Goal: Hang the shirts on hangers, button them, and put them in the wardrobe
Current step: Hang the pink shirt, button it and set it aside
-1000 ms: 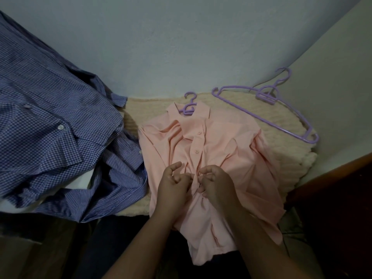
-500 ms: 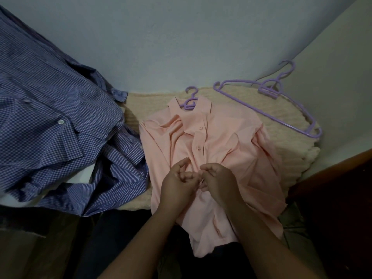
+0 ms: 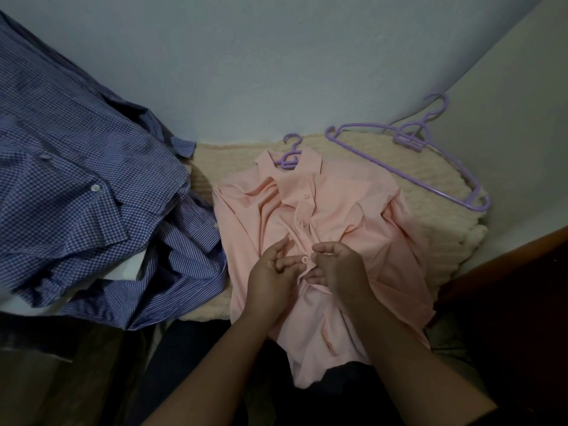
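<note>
Both forearms reach in from below, and the left hand (image 3: 270, 272) and right hand (image 3: 335, 269) meet close together at the front of the pink shirt (image 3: 353, 229), each pinching the placket on either side of a small button (image 3: 305, 259). The shirt lies rumpled on a cream knitted blanket (image 3: 430, 182), the hook of its purple hanger (image 3: 290, 149) poking out at the collar. To the left sprawl a striped blue shirt (image 3: 181, 272) and a checked blue shirt (image 3: 70, 179). Further back a spare purple hanger (image 3: 412, 142) rests against the wall (image 3: 276, 56)
</note>
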`<state>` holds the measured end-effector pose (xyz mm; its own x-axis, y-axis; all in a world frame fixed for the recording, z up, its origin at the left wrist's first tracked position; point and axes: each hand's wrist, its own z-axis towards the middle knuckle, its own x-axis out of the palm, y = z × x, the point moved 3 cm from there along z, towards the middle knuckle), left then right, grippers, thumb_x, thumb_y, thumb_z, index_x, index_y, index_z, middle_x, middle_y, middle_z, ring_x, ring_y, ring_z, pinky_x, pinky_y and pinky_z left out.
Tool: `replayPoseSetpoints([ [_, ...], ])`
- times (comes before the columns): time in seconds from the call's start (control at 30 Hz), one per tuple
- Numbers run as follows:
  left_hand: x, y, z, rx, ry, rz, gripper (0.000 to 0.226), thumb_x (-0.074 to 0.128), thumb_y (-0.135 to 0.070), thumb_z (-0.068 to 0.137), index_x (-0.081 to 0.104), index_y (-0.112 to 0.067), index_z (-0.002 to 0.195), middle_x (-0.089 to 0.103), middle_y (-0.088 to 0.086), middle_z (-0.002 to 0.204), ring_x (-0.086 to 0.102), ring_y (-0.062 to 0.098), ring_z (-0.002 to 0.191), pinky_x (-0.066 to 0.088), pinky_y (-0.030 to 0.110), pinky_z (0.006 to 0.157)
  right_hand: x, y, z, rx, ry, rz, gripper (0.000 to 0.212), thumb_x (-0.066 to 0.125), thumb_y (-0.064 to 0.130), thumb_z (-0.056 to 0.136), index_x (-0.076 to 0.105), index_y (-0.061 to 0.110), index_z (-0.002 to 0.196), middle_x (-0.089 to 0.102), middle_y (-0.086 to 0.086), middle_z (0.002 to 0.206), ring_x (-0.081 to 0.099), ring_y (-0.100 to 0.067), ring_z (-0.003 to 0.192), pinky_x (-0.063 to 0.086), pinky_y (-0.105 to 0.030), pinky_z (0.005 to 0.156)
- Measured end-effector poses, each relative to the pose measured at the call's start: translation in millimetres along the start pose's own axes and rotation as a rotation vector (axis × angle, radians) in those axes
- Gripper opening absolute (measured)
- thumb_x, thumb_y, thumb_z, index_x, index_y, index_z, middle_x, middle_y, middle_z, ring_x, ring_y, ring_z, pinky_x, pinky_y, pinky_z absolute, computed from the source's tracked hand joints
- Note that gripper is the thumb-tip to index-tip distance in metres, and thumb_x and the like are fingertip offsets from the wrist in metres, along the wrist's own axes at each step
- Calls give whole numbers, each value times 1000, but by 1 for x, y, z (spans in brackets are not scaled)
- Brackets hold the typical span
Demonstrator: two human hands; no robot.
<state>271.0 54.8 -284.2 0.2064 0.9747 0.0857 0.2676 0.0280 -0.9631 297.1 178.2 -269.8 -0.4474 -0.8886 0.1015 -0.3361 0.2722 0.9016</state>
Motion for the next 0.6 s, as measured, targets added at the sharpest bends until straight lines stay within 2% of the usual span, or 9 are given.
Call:
replayPoseSetpoints([
  [0.07, 0, -3, 0, 3, -2, 27, 37, 70, -1, 83, 61, -26, 108, 74, 1, 87, 68, 11, 84, 52, 24, 81, 0, 0, 1, -11, 7, 11, 11, 49, -2, 92, 57, 6, 92, 59, -11, 65, 57, -18, 45, 52, -24, 48],
  [0.13, 1, -8, -1, -32, -7, -11, 27, 70, -2, 83, 64, -16, 105, 74, 1, 83, 69, 9, 83, 52, 19, 77, 0, -1, 1, -29, 26, 4, 14, 46, -2, 94, 58, 5, 97, 58, -10, 66, 56, -17, 48, 52, -25, 52],
  [0.27, 1, -13, 4, -105, -37, -59, 27, 70, -2, 83, 64, -9, 108, 69, 8, 83, 65, 15, 80, 51, 26, 77, 1, -3, 2, -12, 92, -59, 26, 42, 0, 96, 63, 4, 110, 61, -13, 69, 58, -17, 55, 50, -24, 58],
  [0.37, 2, -21, 8, -124, -43, -102, 31, 69, 1, 82, 62, -5, 112, 61, 9, 78, 58, 16, 77, 48, 27, 77, 0, 5, 7, 21, 158, -80, 26, 45, 1, 95, 64, 5, 111, 58, -13, 65, 52, -15, 56, 43, -15, 51],
  [0.43, 1, -31, 14, -121, -49, -116, 29, 66, 2, 84, 61, -5, 112, 57, 10, 81, 55, 14, 73, 48, 18, 68, 1, 17, 15, 15, 197, -92, 25, 49, 2, 93, 67, 8, 109, 56, -9, 65, 49, -11, 58, 36, -12, 48],
  [0.53, -4, -49, 34, -68, -40, -39, 32, 65, -4, 87, 59, -7, 118, 59, 10, 85, 56, 13, 75, 47, 13, 61, 9, 38, 35, 85, 236, 89, 25, 48, 2, 93, 68, 12, 103, 68, -6, 76, 61, -16, 70, 45, -21, 61],
  [0.6, -4, -60, 51, -36, -24, 25, 34, 65, -5, 88, 57, -9, 121, 60, 6, 81, 56, 10, 67, 45, 14, 55, 16, 52, 55, 161, 219, 261, 24, 46, 1, 94, 66, 12, 102, 72, -6, 77, 63, -21, 75, 45, -27, 68],
])
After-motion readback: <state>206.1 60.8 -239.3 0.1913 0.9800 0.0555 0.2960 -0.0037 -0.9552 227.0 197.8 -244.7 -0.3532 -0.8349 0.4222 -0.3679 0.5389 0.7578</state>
